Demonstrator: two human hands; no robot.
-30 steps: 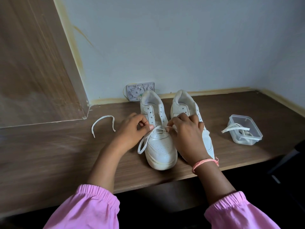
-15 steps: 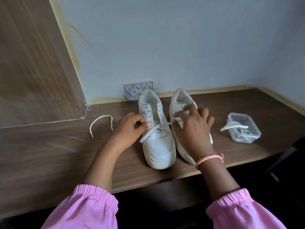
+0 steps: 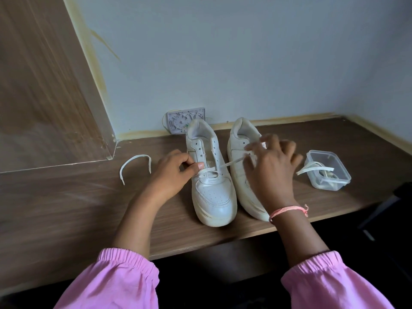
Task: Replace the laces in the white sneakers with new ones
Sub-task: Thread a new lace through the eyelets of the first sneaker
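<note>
Two white sneakers stand side by side on the wooden desk, toes toward me. A white lace (image 3: pixel 229 163) runs through the lowest eyelets of the left sneaker (image 3: pixel 211 192). My left hand (image 3: pixel 171 172) pinches the lace's left end at the shoe's left side. My right hand (image 3: pixel 270 172) hovers over the right sneaker (image 3: pixel 239 143), fingers spread, thumb and forefinger holding the lace's right end pulled taut. A loose white lace (image 3: pixel 134 165) lies curved on the desk to the left.
A clear plastic box (image 3: pixel 328 172) with more white laces stands at the right, one lace hanging over its rim. A grey patterned card (image 3: pixel 185 119) leans on the wall behind the shoes. A wooden panel rises at the left. The desk edge (image 3: pixel 223 239) is near me.
My right hand has moved up and to the right, drawing the lace out through the eyelet until it is taut. The slack loop by my left hand has shortened.
</note>
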